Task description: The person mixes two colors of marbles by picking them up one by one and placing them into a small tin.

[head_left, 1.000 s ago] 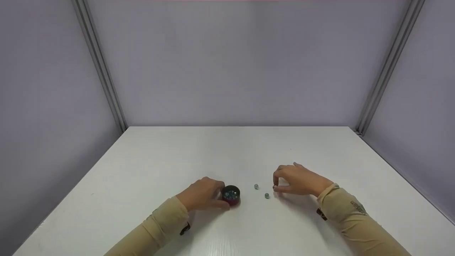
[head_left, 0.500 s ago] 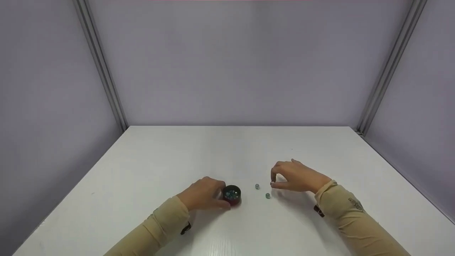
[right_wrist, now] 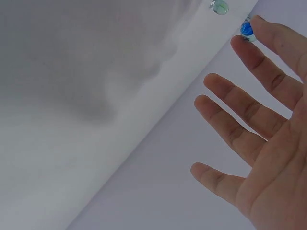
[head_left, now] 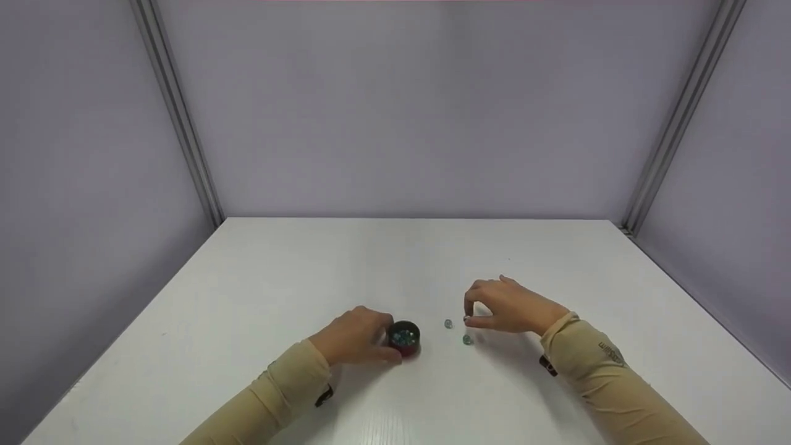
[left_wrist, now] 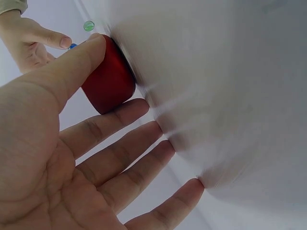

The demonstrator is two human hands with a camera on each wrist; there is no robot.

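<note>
The left hand [head_left: 355, 337] sits at about 7 o'clock on the white table [head_left: 309, 272], thumb and fingers wrapped loosely round a small red cup [head_left: 404, 338] full of glass marbles. In the left wrist view the thumb lies along the cup's [left_wrist: 109, 81] side, the other fingers spread flat on the table.

The right hand [head_left: 510, 307] is over at 5 o'clock, its grip pinched on a blue marble [right_wrist: 246, 29] between thumb and forefinger tip, other fingers loose.

Between the two hands there are two loose marbles: a pale one [head_left: 448, 323] and a greenish one [head_left: 467, 339] just beside the right hand. They lie right in the gap between the held marble and the cup.

Plain grey walls and metal corner posts [head_left: 176, 117] all around.
</note>
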